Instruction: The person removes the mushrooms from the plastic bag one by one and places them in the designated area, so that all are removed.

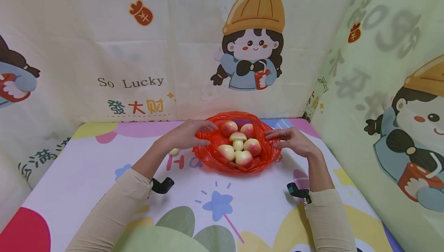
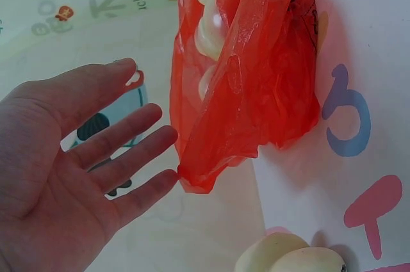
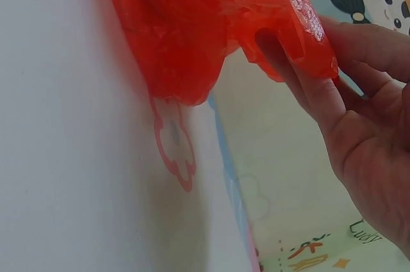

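Note:
A red plastic bag [image 1: 211, 159] stands with its mouth spread wide, holding several round cream-and-pink pieces. One of them, a mushroom-shaped piece [image 1: 237, 137], shows a cap and a stem. My left hand [image 1: 192, 133] is at the bag's left rim, its fingers extended; in the left wrist view the little finger meets the rim's corner. On the opposite side, my right hand [image 1: 295, 140] has straight fingers at the rim. The right wrist view shows the thin plastic [image 3: 307, 35] between the thumb and the other fingers, part of one digit seen through it.
Beside the bag, partly behind the left wrist, lie cream-coloured round pieces [image 2: 301, 259]. The printed table cover [image 1: 104, 159] has coloured shapes and letters. A printed cloth [image 1: 187, 51] hangs along the table's far edge, another [image 1: 399, 128] on the right.

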The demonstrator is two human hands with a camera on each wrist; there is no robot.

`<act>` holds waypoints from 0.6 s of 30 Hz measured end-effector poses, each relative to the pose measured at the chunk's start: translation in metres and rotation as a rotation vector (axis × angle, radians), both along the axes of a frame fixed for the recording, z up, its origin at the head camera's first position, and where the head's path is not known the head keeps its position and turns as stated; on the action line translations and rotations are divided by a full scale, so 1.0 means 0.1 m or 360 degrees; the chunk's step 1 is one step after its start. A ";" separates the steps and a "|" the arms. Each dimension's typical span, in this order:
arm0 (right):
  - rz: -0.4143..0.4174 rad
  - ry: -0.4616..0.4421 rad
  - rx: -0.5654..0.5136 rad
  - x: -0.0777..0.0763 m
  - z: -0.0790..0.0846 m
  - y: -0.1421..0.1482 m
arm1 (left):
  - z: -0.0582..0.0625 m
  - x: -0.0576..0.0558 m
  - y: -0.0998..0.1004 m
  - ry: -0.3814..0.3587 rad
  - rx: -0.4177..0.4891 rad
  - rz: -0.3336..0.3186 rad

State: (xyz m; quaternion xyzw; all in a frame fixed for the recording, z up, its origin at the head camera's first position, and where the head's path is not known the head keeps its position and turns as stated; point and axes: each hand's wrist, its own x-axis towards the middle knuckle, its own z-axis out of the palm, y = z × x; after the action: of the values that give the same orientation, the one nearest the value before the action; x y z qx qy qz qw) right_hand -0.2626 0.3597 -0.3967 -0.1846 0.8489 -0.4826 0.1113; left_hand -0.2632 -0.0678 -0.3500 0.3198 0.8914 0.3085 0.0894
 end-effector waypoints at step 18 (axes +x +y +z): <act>0.0029 -0.0050 -0.0049 -0.03 -0.01 0.00 | -0.02 -0.01 0.02 -0.0008 0.0001 -0.0024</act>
State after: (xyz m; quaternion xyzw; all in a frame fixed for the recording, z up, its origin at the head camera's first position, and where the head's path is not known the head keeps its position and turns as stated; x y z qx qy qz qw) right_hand -0.2652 0.3598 -0.3976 -0.1864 0.8377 -0.4975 0.1262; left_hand -0.2642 -0.0661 -0.3520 0.3257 0.8886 0.3090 0.0938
